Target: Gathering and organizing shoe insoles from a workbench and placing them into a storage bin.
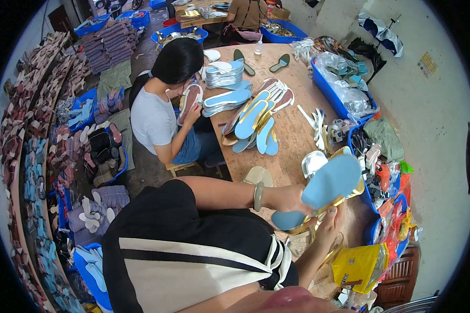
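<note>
A crowded workshop, and a plywood surface point(292, 141) runs away from the camera. Over its near edge, the light blue insole point(326, 188) sits tilted with gold trim beneath it, gripped at its heel end by the left hand point(287, 201), fingers wrapped on it. The right hand point(329, 224) pinches the gold strap point(324, 211) just below. Beyond, a fan of blue insoles point(256, 120) lies mid-surface. At the left edge a seated co-worker point(162, 109) holds a sole. Blue bins point(339, 99) line the right edge.
</note>
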`<state>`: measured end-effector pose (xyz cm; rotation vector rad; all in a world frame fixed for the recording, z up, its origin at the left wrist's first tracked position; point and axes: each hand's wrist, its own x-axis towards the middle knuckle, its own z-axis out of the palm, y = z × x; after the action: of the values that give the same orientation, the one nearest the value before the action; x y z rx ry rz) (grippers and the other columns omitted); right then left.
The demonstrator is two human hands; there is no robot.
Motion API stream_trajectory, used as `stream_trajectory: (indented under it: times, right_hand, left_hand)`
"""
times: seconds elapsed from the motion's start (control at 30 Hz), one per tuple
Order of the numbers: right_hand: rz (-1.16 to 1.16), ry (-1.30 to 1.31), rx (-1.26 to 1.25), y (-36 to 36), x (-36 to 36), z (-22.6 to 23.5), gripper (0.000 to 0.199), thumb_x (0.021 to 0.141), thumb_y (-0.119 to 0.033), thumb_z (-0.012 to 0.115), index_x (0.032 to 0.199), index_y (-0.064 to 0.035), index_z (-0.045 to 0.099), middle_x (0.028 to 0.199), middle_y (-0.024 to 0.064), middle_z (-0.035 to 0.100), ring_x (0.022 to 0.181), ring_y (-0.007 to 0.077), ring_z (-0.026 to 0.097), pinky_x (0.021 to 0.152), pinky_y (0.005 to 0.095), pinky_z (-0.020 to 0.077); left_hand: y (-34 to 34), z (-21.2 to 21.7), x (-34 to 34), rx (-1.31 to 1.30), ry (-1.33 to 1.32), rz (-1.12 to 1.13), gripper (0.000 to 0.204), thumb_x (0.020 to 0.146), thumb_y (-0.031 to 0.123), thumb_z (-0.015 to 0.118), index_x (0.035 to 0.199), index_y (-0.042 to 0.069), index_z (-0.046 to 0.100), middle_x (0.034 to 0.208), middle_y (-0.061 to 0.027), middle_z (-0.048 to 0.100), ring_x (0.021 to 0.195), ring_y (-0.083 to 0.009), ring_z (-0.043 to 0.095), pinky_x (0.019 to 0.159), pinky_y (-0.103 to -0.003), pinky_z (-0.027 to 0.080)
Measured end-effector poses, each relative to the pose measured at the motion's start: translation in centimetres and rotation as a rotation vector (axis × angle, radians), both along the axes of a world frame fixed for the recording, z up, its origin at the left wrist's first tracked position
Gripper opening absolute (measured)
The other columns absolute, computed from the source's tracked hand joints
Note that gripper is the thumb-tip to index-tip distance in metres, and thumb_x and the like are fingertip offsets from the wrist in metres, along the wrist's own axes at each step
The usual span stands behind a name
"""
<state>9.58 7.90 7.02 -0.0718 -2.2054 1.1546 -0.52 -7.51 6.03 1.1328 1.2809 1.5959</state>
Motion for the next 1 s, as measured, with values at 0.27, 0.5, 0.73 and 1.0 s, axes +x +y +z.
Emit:
stream_trajectory:
  times: [0.27, 0.5, 0.73, 1.0]
  right_hand:
    - [-0.041, -0.152, -0.572, -2.9, 1.8, 0.5, 0.033, 0.086, -0.001, 0.057, 0.118, 0.0038, 0.054, 0.100, 0.0098, 0.063, 0.087, 0.0131, 0.060, 0.078, 0.0239, 0.0468]
    - [-0.183, 0.004, -0.481, -4.4, 2.2, 0.8, 0.011, 0.083, 0.000, 0.060, 0.092, 0.0058, 0.065, 0.084, 0.0062, 0.063, 0.074, 0.0099, 0.056, 0.068, 0.0203, 0.0437]
    - [-0.189, -0.012, -0.627, -4.6, 3.9, -1.5, 0.018, 0.087, -0.008, 0.058, 0.097, 0.0052, 0.065, 0.087, 0.0023, 0.062, 0.072, 0.0061, 0.050, 0.066, 0.0178, 0.0386]
    - [-0.134, -0.105, -0.568, -3.0, 2.8, -2.7, 0.016, 0.087, -0.005, 0.058, 0.098, 0.0046, 0.064, 0.089, 0.0061, 0.064, 0.081, 0.0105, 0.056, 0.074, 0.0212, 0.0433]
  left_hand:
    - [0.0, 1.3, -0.5, 0.339, -0.477, 0.068, 0.039, 0.090, 0.009, 0.051, 0.127, 0.002, 0.043, 0.110, -0.0097, 0.058, 0.100, -0.0177, 0.056, 0.089, -0.032, 0.044]
    - [0.7, 2.9, 1.1, 0.443, -0.571, 0.177, 0.029, 0.093, 0.016, 0.049, 0.118, 0.002, 0.048, 0.099, -0.0073, 0.058, 0.090, -0.0155, 0.056, 0.082, -0.030, 0.045]
    - [0.7, 3.4, 2.3, 0.483, -0.505, 0.219, 0.021, 0.093, 0.019, 0.050, 0.107, 0.003, 0.053, 0.092, -0.0050, 0.058, 0.081, -0.0134, 0.054, 0.074, -0.029, 0.045]
    - [1.8, 1.9, 0.9, 0.230, -0.123, 0.453, 0.036, 0.086, 0.018, 0.063, 0.115, 0.001, 0.052, 0.102, -0.0095, 0.061, 0.095, -0.0162, 0.058, 0.083, -0.032, 0.047]
